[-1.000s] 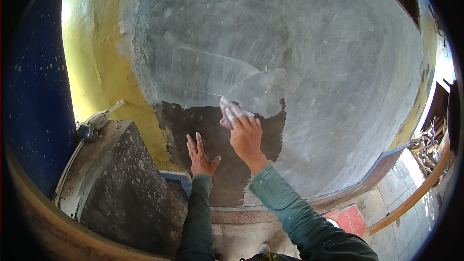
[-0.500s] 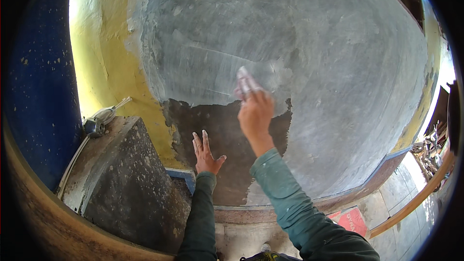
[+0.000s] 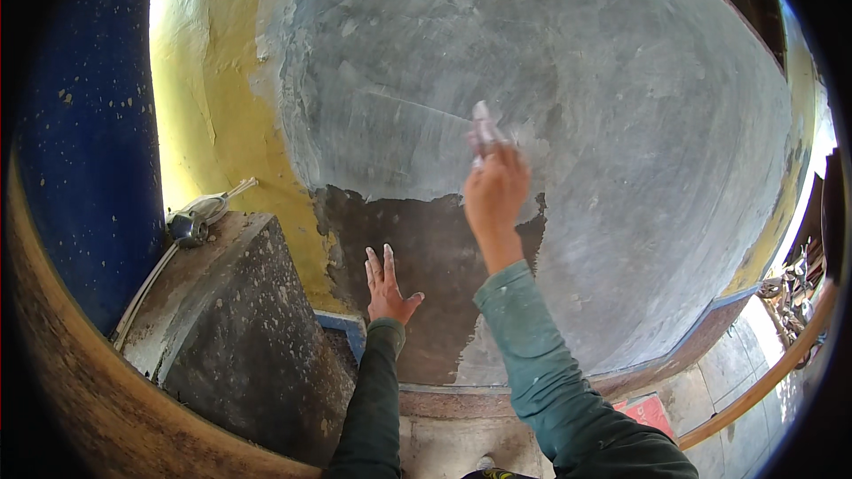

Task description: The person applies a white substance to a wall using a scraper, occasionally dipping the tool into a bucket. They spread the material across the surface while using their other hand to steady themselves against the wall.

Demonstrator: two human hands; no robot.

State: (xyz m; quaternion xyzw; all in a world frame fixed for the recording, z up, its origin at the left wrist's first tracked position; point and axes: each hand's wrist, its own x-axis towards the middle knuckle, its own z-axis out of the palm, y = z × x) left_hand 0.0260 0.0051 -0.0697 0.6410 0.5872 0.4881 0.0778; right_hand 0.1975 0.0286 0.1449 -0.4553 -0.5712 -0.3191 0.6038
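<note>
My right hand grips a pale, pinkish-white flat object, blurred and partly hidden by the fingers, against the grey skim-coated upper part of the wall. Lower and to the left, my left hand has its fingers spread, with whitened tips, over a dark brown uncoated patch. The coating's ragged edge borders this patch. Yellow paint shows along the wall's left side.
A blue speckled panel stands at far left beside a stained concrete block, topped by coiled cable and a metal fitting. A curved wooden edge, red sack and scrap pile lie at lower right.
My right hand has moved up and to the right along the grey coat, still holding the pale object. The whole scene has shifted slightly rightward; my left hand stays over the dark patch.
</note>
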